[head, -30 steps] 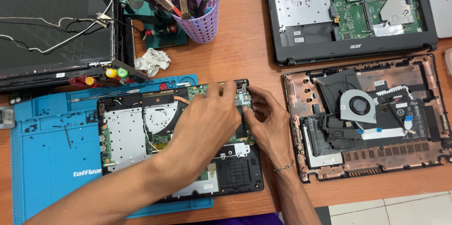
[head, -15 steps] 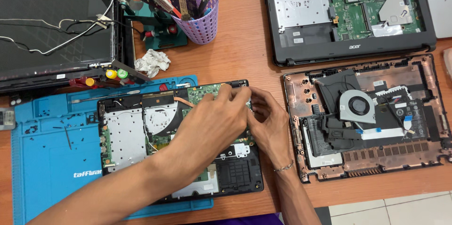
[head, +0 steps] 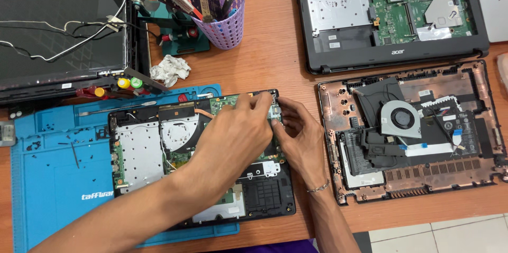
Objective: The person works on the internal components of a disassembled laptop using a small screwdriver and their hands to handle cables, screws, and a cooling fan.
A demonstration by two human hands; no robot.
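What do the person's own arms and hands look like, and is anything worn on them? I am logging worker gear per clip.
Both forearms are bare, with no sleeves in view and no gloves. The right hand has a thin beaded bracelet around the wrist. The left hand shows no ring, watch or band that can be made out.

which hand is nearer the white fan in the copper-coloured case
Right. The right hand is at the opened laptop's right edge, just left of the case holding the white fan; the left hand lies farther left.
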